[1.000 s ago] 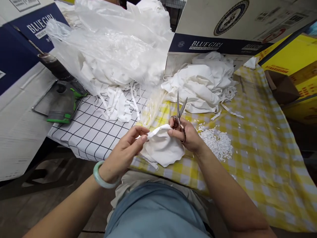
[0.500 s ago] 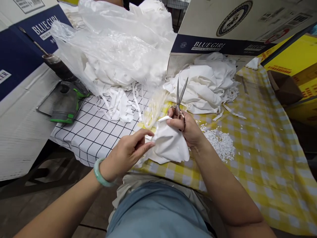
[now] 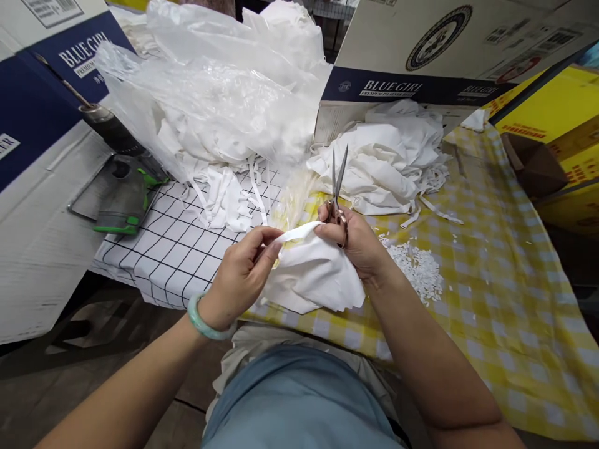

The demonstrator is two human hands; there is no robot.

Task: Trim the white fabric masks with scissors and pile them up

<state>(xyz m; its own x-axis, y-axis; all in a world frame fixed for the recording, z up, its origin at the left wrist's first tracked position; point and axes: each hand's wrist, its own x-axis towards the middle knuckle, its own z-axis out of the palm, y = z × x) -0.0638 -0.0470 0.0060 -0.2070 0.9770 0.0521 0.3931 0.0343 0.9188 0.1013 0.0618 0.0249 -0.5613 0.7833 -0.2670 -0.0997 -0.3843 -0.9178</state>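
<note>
A white cloth piece (image 3: 314,274) hangs between my two hands above the table's near edge. My left hand (image 3: 243,274), with a pale green bangle at the wrist, pinches the cloth's white band at its left end. My right hand (image 3: 353,240) pinches the same band at its right end and also holds a pair of scissors (image 3: 337,181), whose blades point up and are almost closed. The band is stretched taut between the two pinches.
A heap of white cloth (image 3: 384,156) lies behind the scissors, and a clear plastic bag (image 3: 219,93) of white pieces at back left. Small white offcuts (image 3: 416,271) litter the yellow checked tablecloth (image 3: 505,293). A green-grey cordless drill (image 3: 116,181) rests at left; cardboard boxes (image 3: 421,50) surround the table.
My left hand has come up and pinched the band, which is now stretched between both hands. The scissor blades have closed from a slight gap.
</note>
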